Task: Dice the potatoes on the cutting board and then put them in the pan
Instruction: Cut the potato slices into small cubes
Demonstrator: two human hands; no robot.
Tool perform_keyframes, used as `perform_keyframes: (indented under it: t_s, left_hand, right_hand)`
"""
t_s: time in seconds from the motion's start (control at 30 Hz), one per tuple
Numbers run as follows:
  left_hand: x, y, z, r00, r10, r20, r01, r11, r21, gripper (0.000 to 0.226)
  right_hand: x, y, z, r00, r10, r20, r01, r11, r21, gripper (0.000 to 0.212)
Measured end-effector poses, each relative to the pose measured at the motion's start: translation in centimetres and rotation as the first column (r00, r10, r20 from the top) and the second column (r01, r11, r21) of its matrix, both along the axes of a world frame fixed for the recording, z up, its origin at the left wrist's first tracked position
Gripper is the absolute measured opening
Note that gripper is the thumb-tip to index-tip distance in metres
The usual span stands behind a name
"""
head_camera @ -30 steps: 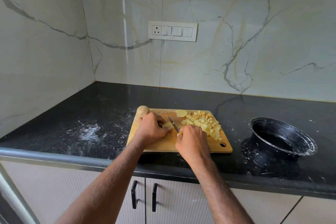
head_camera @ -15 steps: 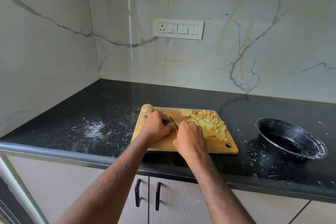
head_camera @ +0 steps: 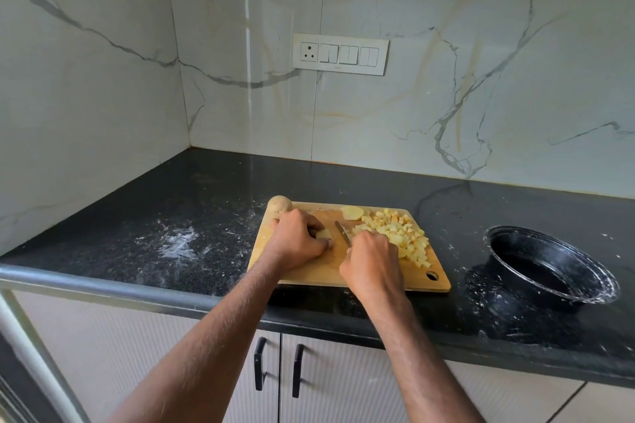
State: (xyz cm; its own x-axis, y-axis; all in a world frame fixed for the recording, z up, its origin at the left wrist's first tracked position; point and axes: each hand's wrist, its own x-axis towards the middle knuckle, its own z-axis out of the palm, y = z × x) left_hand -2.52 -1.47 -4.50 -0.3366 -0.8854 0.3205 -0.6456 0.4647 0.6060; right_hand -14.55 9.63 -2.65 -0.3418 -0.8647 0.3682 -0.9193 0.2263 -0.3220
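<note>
Black speckled countertop (head_camera: 192, 216) carries a wooden cutting board (head_camera: 309, 271), a black pan (head_camera: 549, 268) and white smears (head_camera: 178, 244)

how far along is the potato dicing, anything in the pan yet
Done: a pile of diced potato lies on the right of the cutting board. In hand: the left hand holds a potato piece while the right hand grips the knife. Left: a potato half and a whole potato remain uncut, and the pan shows no potato.
</note>
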Motion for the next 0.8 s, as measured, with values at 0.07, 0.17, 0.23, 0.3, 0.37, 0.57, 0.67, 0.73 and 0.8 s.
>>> perform_keyframes:
  t_s: [0.07,0.17,0.23,0.3,0.37,0.57,0.67,0.73,0.8]
  left_hand:
    - [0.1,0.1,0.0,1.000,-0.001,0.003,0.001,1.000,0.003,0.037]
    - [0.2,0.1,0.1,1.000,0.016,-0.002,-0.016,1.000,-0.012,0.029]
    - [0.1,0.4,0.2,1.000,0.018,-0.001,-0.018,1.000,-0.021,0.021]
    - [0.1,0.6,0.3,1.000,0.019,-0.002,-0.019,0.999,-0.027,0.016]
    - [0.2,0.5,0.3,1.000,0.023,-0.008,-0.024,0.999,-0.025,0.015]
    - [0.2,0.7,0.4,1.000,0.024,-0.008,-0.024,1.000,0.012,0.013]
    - [0.3,0.7,0.5,1.000,0.010,-0.022,-0.010,1.000,0.021,0.016]
    - [0.3,0.7,0.5,1.000,0.002,-0.013,-0.002,1.000,0.020,0.011]
    - [0.3,0.6,0.4,1.000,-0.004,-0.011,0.004,1.000,0.011,0.013]
  right_hand:
    - [-0.2,0.3,-0.3,1.000,0.004,0.022,-0.003,0.999,-0.048,0.009]
    - [0.0,0.4,-0.4,0.999,0.040,0.029,-0.038,0.996,-0.080,0.010]
    - [0.4,0.5,-0.4,0.998,0.052,0.034,-0.049,0.995,-0.081,0.010]
    - [0.6,0.6,-0.6,0.998,0.057,0.029,-0.054,0.995,-0.082,0.010]
    - [0.9,0.7,-0.7,0.997,0.067,0.023,-0.065,0.995,-0.077,0.009]
    - [1.4,0.8,-0.6,0.997,0.073,0.021,-0.072,0.996,-0.055,0.009]
    - [1.5,0.7,-0.4,0.997,0.072,0.024,-0.071,0.997,-0.014,0.008]
    - [1.6,0.6,0.0,0.997,0.067,0.022,-0.068,0.998,0.018,0.007]
    - [1.7,0.4,0.4,0.997,0.067,0.022,-0.068,0.996,0.050,0.009]
